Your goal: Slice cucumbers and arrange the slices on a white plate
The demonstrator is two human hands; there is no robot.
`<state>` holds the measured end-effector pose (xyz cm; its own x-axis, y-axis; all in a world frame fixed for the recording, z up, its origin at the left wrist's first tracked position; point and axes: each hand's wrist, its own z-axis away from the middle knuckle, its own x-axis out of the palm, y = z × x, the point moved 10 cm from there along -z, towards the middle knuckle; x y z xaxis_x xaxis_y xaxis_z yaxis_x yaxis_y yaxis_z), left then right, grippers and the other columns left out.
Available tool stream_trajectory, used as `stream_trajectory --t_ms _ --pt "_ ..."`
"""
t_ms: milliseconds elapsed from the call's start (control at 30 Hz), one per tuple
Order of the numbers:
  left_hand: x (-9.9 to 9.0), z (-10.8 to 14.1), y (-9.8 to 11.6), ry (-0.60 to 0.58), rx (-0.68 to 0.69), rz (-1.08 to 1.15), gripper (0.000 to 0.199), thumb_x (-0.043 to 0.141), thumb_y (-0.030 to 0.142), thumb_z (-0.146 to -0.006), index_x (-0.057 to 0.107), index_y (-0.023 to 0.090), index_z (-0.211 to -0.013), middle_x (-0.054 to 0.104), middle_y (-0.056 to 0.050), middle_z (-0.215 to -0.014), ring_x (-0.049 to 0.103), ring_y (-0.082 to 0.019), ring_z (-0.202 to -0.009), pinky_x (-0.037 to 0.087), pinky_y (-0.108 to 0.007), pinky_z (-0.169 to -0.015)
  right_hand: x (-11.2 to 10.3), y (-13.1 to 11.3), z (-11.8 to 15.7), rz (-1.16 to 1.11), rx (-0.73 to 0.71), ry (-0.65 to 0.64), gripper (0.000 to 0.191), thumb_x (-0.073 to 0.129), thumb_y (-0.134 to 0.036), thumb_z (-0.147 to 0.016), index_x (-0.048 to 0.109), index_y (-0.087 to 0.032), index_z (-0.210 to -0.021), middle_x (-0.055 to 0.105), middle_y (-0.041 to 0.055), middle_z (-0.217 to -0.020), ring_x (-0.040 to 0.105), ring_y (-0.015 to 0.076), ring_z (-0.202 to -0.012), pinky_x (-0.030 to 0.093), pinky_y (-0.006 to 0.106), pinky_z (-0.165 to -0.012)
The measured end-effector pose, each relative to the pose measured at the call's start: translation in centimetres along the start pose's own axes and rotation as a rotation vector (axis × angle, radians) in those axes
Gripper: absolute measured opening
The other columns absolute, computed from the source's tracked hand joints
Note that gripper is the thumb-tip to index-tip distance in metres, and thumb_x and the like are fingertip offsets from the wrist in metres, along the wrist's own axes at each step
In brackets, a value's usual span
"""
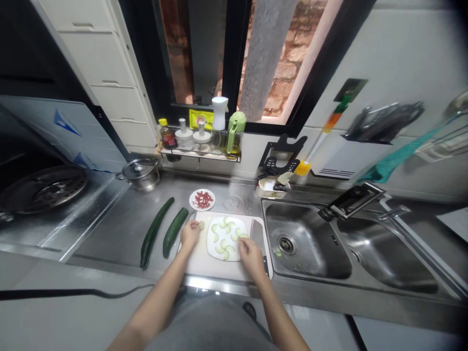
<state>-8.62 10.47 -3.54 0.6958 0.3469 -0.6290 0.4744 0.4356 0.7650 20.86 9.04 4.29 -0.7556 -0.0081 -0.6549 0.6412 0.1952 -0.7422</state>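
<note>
My left hand (pixel 190 235) is closed in a pinch on a few thin cucumber slices (pixel 201 225) over the left side of the white cutting board (pixel 197 263). On the board lies a square white plate (pixel 212 251) with pale green half-moon cucumber slices (pixel 224 249) set out in curved pairs. At the plate's right edge, my right hand (pixel 251 256) has its fingers pinched together at a cucumber slice (pixel 243 236). Beside that hand, a knife (pixel 258 235) with a wide blade and dark handle rests along the board's right side.
Two whole cucumbers (pixel 156 234) lie left of the board. Behind it stands a small plate of chopped red pieces (pixel 203 199). A double sink (pixel 307 239) is at right. A lidded pot (pixel 140 174) and a bottle rack (pixel 201 154) are at the back.
</note>
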Motion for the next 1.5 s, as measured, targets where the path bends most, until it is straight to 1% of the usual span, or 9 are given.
stream_trajectory --t_ms 167,333,533,767,967,1133,1200,1400,1500 --pt "0.3 0.6 1.3 -0.072 -0.005 0.256 0.022 0.06 0.025 -0.073 0.066 0.014 -0.091 0.07 -0.006 -0.081 0.066 -0.017 -0.074 0.049 -0.026 -0.067 -0.6 -0.9 -0.5 -0.035 -0.015 0.026 0.03 0.042 -0.031 -0.086 0.069 -0.018 -0.09 0.071 0.0093 -0.093 0.064 0.0206 -0.086 0.048 0.031 -0.078" --pt "-0.4 2.6 5.2 -0.17 0.102 0.444 0.026 0.063 0.032 -0.072 0.069 0.014 -0.089 0.07 -0.009 -0.087 0.067 -0.018 -0.08 0.052 -0.028 -0.073 -1.7 -3.3 -1.8 -0.078 -0.053 0.082 0.029 0.045 -0.031 -0.085 0.07 -0.018 -0.094 0.07 0.0098 -0.094 0.063 0.0199 -0.083 0.048 0.031 -0.077" --pt "-2.0 4.8 9.1 -0.237 0.11 0.626 0.027 0.069 0.032 -0.066 0.069 0.014 -0.085 0.071 -0.008 -0.088 0.066 -0.018 -0.083 0.051 -0.03 -0.078 -3.0 -7.0 -3.4 -0.155 -0.106 0.137 0.025 0.05 -0.032 -0.083 0.069 -0.019 -0.093 0.069 0.0064 -0.089 0.061 0.0171 -0.079 0.047 0.028 -0.074" --pt "-3.6 7.2 13.3 -0.37 0.211 0.658 0.029 0.074 0.031 -0.063 0.067 0.015 -0.085 0.067 -0.003 -0.073 0.062 -0.014 -0.069 0.048 -0.025 -0.068 -1.2 -10.2 -4.2 -0.324 -0.142 -0.032 0.023 0.054 -0.034 -0.082 0.068 -0.019 -0.094 0.07 0.0054 -0.093 0.061 0.0163 -0.082 0.046 0.027 -0.073" --pt "-3.8 7.8 14.1 -0.417 0.238 0.709 0.03 0.075 0.029 -0.064 0.063 0.015 -0.088 0.065 0.0 -0.069 0.061 -0.012 -0.067 0.045 -0.022 -0.067 -0.7 -11.2 -4.2 -0.394 -0.136 -0.096 0.017 0.055 -0.033 -0.08 0.065 -0.019 -0.077 0.068 0.0015 -0.079 0.06 0.0142 -0.074 0.045 0.025 -0.069" --pt "-3.7 7.7 12.7 -0.363 0.129 0.728 0.034 0.07 0.04 -0.07 0.064 0.016 -0.093 0.068 -0.003 -0.075 0.059 -0.012 -0.065 0.043 -0.021 -0.061 -1.1 -10.5 -4.3 -0.499 -0.064 -0.081 0.02 0.057 -0.036 -0.08 0.063 -0.018 -0.074 0.067 0.0017 -0.076 0.06 0.0141 -0.073 0.045 0.025 -0.068" --pt "-3.0 8.1 12.0 -0.398 0.059 0.716 0.037 0.066 0.046 -0.074 0.064 0.015 -0.095 0.068 -0.003 -0.073 0.056 -0.01 -0.059 0.039 -0.019 -0.054 -1.4 -10.4 -4.3 -0.52 -0.045 -0.065 0.021 0.057 -0.037 -0.079 0.063 -0.018 -0.075 0.067 0.0021 -0.077 0.059 0.0143 -0.073 0.046 0.025 -0.068" --pt "1.7 12.0 11.1 -0.849 -0.344 0.951 0.044 0.054 0.058 -0.082 0.057 0.018 -0.098 0.064 -0.001 -0.065 0.051 -0.007 -0.048 0.031 -0.015 -0.044 -1.9 -11.1 -4.3 -0.553 -0.049 -0.075 0.022 0.058 -0.038 -0.08 0.063 -0.018 -0.075 0.067 0.0023 -0.077 0.059 0.0146 -0.074 0.046 0.027 -0.072" --pt "2.4 13.6 12.1 -0.992 -0.476 1.091 0.038 0.05 0.055 -0.085 0.056 0.019 -0.093 0.063 -0.001 -0.069 0.053 -0.007 -0.049 0.036 -0.016 -0.046 -1.9 -11.5 -4.2 -0.56 -0.05 -0.087 0.02 0.059 -0.037 -0.078 0.063 -0.018 -0.074 0.067 0.0019 -0.077 0.06 0.0148 -0.075 0.046 0.027 -0.073"
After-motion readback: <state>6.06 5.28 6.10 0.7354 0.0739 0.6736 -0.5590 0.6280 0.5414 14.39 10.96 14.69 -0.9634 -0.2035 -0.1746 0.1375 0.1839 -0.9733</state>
